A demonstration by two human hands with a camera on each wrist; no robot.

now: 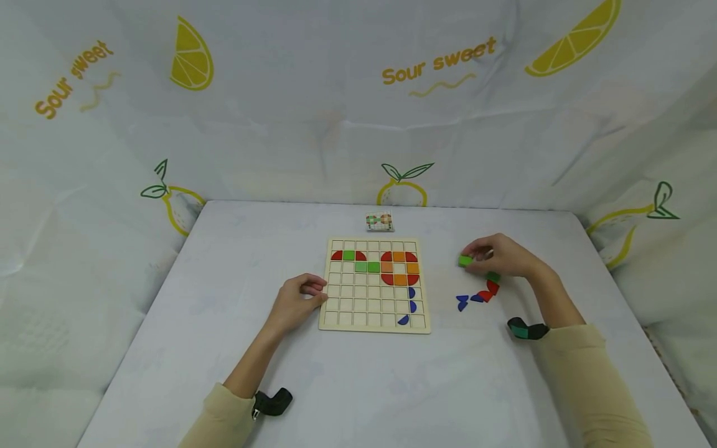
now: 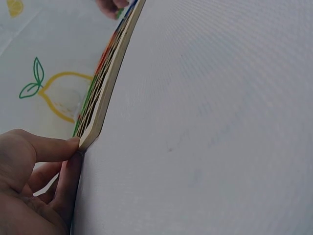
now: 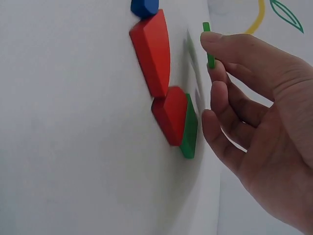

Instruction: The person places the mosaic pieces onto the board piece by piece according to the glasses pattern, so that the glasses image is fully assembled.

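In the head view, a pale wooden grid board [image 1: 368, 305] lies flat. On it sit red curved pieces, green and orange squares, and several blue rounded pieces. My left hand [image 1: 297, 303] is at its left side; thumb and forefinger hold the edge, as the left wrist view shows at the board's corner [image 2: 93, 137]. To the right of the board, my right hand [image 1: 501, 256] pinches a green square tile [image 1: 465, 261] between thumb and fingertips, raised off the table in the right wrist view. Beneath that hand lie another green tile [image 3: 190, 129] and red pieces [image 3: 152, 54].
Loose blue pieces [image 1: 462, 303] lie between the board and the red pieces. Behind the board is a small patterned card stack [image 1: 379, 222]. A white cloth with lemon prints [image 1: 313, 130] hangs behind the white table [image 1: 235, 261].
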